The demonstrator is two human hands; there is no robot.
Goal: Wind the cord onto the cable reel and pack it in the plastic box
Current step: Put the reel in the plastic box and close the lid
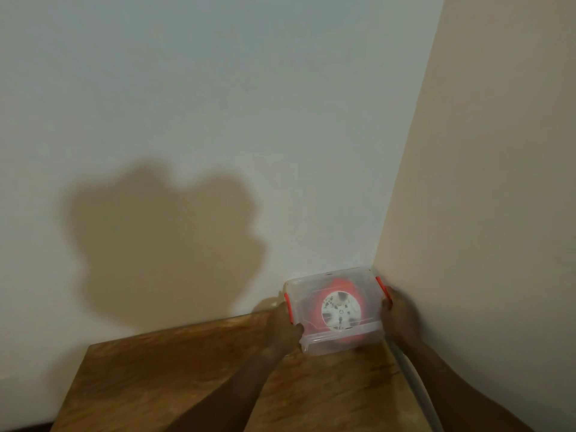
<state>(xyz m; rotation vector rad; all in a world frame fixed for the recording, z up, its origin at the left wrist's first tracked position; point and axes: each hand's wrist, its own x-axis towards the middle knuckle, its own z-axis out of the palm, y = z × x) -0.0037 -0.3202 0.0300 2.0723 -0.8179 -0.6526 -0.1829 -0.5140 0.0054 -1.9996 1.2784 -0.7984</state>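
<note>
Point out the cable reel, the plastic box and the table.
cable reel [341,310]: head view, white centre face.
plastic box [311,346]: head view, near left corner.
table [174,378]: head view, bare wooden top.

Cable reel [339,310] inside plastic box [314,346]

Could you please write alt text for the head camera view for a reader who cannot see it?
Two bare hands, left hand and right hand, hold a lidded clear plastic box with the orange cable reel inside. It sits on a wooden table in a corner of pale walls.
</note>
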